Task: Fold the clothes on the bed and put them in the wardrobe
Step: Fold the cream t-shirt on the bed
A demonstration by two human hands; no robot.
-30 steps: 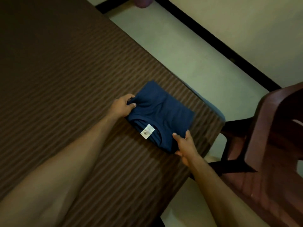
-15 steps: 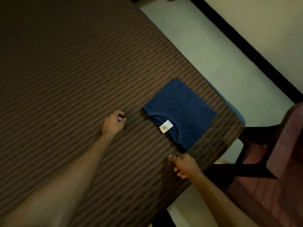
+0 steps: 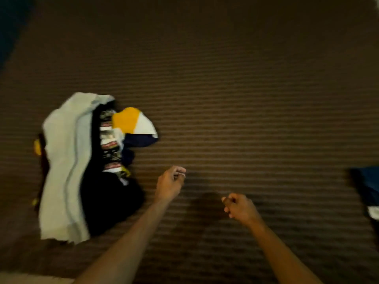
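Observation:
A heap of unfolded clothes [image 3: 86, 167] lies on the brown striped bed [image 3: 246, 99] at the left: a pale grey garment [image 3: 61, 171], a black one [image 3: 108, 203], and a yellow, white and navy piece [image 3: 133, 126]. The folded navy T-shirt [image 3: 369, 187] shows only partly at the right edge. My left hand [image 3: 170, 183] hovers just right of the heap, fingers curled, holding nothing. My right hand [image 3: 240, 206] floats over the bare bedspread, also loosely closed and empty.
A teal strip [image 3: 8, 21] runs along the top left corner. A pale patch [image 3: 30, 280] shows at the bottom left edge of the bed.
Both hands let go of the folded navy T-shirt and drew back. My view swung left across the bed, so the shirt slid to the right edge and the clothes heap came into sight.

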